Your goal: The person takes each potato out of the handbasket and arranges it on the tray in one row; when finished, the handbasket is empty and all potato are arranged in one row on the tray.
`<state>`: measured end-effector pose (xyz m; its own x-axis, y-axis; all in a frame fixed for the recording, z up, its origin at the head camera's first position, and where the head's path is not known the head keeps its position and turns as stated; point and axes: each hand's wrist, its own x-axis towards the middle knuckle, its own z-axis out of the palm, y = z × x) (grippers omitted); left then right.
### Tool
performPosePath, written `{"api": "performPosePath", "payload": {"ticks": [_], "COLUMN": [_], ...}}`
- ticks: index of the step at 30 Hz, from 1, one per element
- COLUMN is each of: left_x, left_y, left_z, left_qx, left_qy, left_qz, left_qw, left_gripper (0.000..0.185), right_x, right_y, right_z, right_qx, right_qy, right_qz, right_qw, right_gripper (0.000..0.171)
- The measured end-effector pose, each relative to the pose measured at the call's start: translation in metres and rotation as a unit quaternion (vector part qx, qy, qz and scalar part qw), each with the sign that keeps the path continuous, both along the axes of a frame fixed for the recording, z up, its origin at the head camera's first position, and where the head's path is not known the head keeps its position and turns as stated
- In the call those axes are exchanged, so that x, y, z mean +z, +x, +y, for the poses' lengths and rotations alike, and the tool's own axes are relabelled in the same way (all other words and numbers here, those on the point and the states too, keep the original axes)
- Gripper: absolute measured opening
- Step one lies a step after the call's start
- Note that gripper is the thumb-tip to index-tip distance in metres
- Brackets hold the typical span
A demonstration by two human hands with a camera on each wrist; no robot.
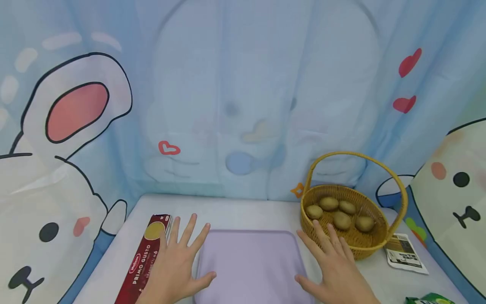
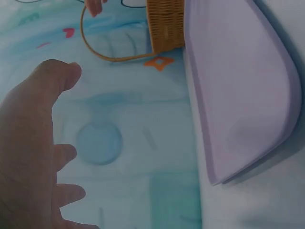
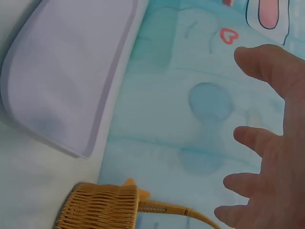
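Note:
A pale lilac tray [image 1: 250, 261] lies on the white table in front of me. My left hand [image 1: 178, 261] hovers flat with fingers spread over its left edge, beside a dark red pasta box [image 1: 146, 257]. My right hand [image 1: 334, 264] is spread the same way at the tray's right edge, just in front of a wicker basket [image 1: 355, 242] holding several kiwis [image 1: 341, 219]. Neither hand holds anything. The wrist views show the tray [image 2: 243, 90] [image 3: 66, 71], the basket [image 2: 164, 24] [image 3: 97, 207] and the straight fingers [image 2: 28, 143] [image 3: 271, 143].
A printed paper packet [image 1: 404, 251] lies right of the basket and a green packet [image 1: 429, 299] shows at the bottom right. A cartoon curtain [image 1: 243, 97] closes off the back and both sides of the table.

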<state>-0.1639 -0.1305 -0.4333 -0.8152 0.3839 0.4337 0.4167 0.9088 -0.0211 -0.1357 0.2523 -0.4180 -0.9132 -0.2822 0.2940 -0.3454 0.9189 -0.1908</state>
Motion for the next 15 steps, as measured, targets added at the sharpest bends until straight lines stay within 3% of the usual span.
{"api": "performPosePath", "payload": {"ticks": [4, 8, 15], "left_x": [-0.010, -0.031, -0.070], "left_y": [-0.004, -0.005, 0.000], "left_z": [0.002, 0.004, 0.005], "left_qx": [-0.008, 0.002, 0.011], "left_qy": [0.036, 0.085, 0.165], "left_qz": [-0.049, -0.099, -0.126], "left_qw": [0.9981, 0.9915, 0.9781], "left_gripper": [0.100, 0.103, 0.103], "right_x": [0.000, 0.000, -0.003], "right_y": [-0.004, -0.009, -0.017], "right_z": [0.006, 0.012, 0.023], "right_qx": [0.000, -0.004, -0.005], "right_qy": [-0.014, -0.024, -0.025], "right_qz": [0.004, 0.014, 0.027], "right_qw": [1.000, 1.000, 0.999], "right_gripper": [0.088, 0.088, 0.086]}}
